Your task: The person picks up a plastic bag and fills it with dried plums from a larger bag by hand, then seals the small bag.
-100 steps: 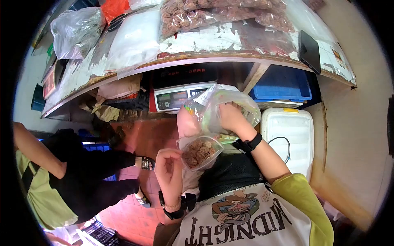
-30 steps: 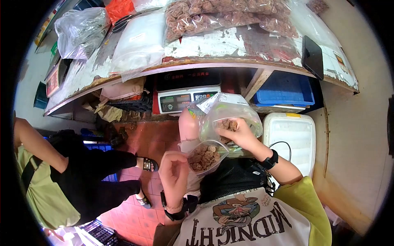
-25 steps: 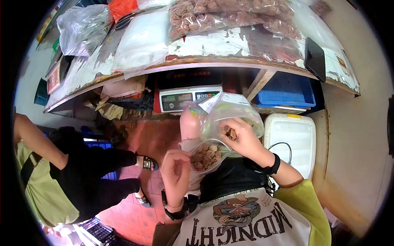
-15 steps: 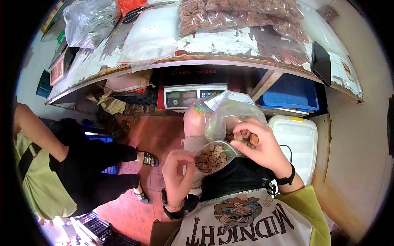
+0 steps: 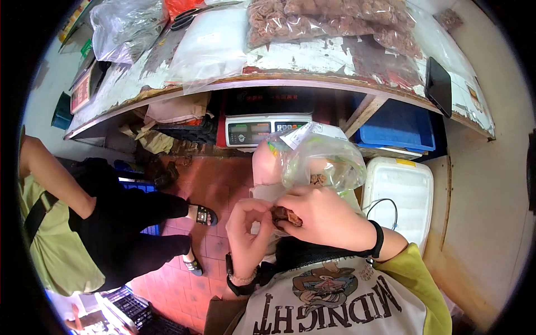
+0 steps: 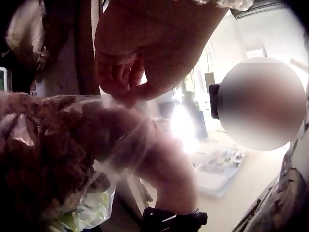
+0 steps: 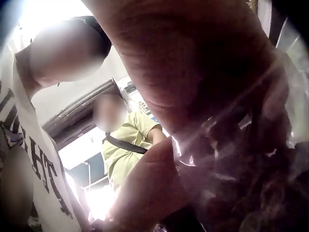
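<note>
In the head view my left hand [image 5: 248, 231] pinches the edge of a small clear bag, and in the left wrist view that hand [image 6: 149, 53] grips the bag's upper rim. The small bag [image 6: 48, 150] is full of brown dried pieces. My right hand [image 5: 329, 220] is over its mouth, fingers curled round several brown dried pieces [image 5: 287, 216]. Just beyond it on the lap lies a larger clear bag [image 5: 326, 159], open, with a few dried pieces [image 5: 318, 179] showing inside. My right hand hides most of the small bag in the head view.
A digital scale [image 5: 262, 131] stands beneath the worn counter [image 5: 307, 58], beside a blue tray [image 5: 396, 131]. Large bags of dried pieces [image 5: 335, 22] and a phone [image 5: 438, 86] lie on the counter. A lidded white box [image 5: 399, 190] is at right. Another person [image 5: 134, 223] stands at left.
My right hand came out of the larger bag holding dried pieces and moved left over the small bag. My left hand keeps its pinch on the small bag's edge.
</note>
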`<state>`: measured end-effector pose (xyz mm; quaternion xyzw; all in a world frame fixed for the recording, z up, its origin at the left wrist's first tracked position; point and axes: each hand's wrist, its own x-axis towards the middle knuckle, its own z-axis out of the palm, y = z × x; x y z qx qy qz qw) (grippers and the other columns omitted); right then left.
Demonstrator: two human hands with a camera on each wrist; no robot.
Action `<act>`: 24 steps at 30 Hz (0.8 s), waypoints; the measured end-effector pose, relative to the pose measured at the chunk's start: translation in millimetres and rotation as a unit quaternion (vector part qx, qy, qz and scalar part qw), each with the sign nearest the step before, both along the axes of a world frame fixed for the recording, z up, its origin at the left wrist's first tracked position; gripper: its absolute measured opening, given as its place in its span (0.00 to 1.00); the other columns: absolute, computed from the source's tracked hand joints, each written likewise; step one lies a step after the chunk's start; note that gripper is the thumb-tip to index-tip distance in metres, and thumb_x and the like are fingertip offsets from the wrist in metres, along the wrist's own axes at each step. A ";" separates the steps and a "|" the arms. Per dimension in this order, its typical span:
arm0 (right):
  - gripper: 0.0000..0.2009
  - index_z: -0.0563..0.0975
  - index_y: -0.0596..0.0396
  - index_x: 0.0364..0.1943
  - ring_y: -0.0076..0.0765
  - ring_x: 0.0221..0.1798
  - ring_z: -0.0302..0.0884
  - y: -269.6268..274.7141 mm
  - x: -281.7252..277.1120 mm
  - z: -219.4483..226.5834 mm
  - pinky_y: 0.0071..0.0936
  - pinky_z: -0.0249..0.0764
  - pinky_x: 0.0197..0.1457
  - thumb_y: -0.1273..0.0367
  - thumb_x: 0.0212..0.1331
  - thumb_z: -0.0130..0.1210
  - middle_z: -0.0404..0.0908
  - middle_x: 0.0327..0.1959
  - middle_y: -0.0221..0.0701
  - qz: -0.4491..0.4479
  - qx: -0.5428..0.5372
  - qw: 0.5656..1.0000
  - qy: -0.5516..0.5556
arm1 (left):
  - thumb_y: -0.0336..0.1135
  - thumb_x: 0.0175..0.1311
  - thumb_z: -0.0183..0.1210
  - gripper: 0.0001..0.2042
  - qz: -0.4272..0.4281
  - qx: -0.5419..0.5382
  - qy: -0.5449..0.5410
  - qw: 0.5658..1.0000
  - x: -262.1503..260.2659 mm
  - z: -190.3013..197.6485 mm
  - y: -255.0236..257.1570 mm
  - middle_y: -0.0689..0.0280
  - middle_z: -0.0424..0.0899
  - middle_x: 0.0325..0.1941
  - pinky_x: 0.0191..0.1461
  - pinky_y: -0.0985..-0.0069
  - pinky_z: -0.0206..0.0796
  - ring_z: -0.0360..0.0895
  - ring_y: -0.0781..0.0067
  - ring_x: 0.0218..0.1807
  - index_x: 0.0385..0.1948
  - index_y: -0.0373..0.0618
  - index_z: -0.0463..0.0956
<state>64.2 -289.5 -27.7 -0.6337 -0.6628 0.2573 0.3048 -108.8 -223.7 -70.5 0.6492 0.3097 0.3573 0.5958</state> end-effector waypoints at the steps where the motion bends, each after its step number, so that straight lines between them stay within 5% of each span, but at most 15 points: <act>1: 0.11 0.78 0.57 0.36 0.51 0.32 0.81 0.3 -1.5 -0.7 0.43 0.79 0.35 0.69 0.48 0.62 0.80 0.31 0.41 -0.007 0.008 1.000 -0.014 | 0.15 0.61 0.54 0.08 -0.002 0.005 0.003 1.000 0.8 0.4 -0.2 0.61 0.77 0.44 0.39 0.83 0.70 0.76 0.81 0.38 0.40 0.35 0.70; 10: 0.25 0.70 0.57 0.53 0.55 0.46 0.78 -5.2 0.4 -0.2 0.44 0.76 0.47 0.72 0.48 0.64 0.77 0.46 0.44 0.014 -0.024 0.999 0.037 | 0.14 0.60 0.54 0.08 0.002 0.030 0.016 0.999 -0.8 -4.8 0.8 0.61 0.77 0.45 0.40 0.82 0.70 0.75 0.80 0.38 0.38 0.35 0.71; 20: 0.28 0.66 0.61 0.56 0.59 0.54 0.74 -1.4 10.1 18.9 0.46 0.74 0.54 0.80 0.47 0.61 0.76 0.45 0.45 0.060 -0.013 0.995 0.082 | 0.14 0.60 0.54 0.08 0.022 0.019 -0.010 1.000 -6.7 -8.2 6.2 0.61 0.77 0.43 0.40 0.82 0.71 0.75 0.78 0.39 0.38 0.36 0.71; 24: 0.22 0.70 0.59 0.52 0.52 0.50 0.76 -4.5 19.6 9.8 0.43 0.73 0.52 0.77 0.50 0.61 0.77 0.44 0.40 0.063 0.047 0.996 0.044 | 0.15 0.62 0.53 0.08 0.029 0.004 -0.014 0.999 -9.6 -5.5 5.9 0.63 0.76 0.44 0.38 0.83 0.69 0.74 0.81 0.37 0.38 0.37 0.69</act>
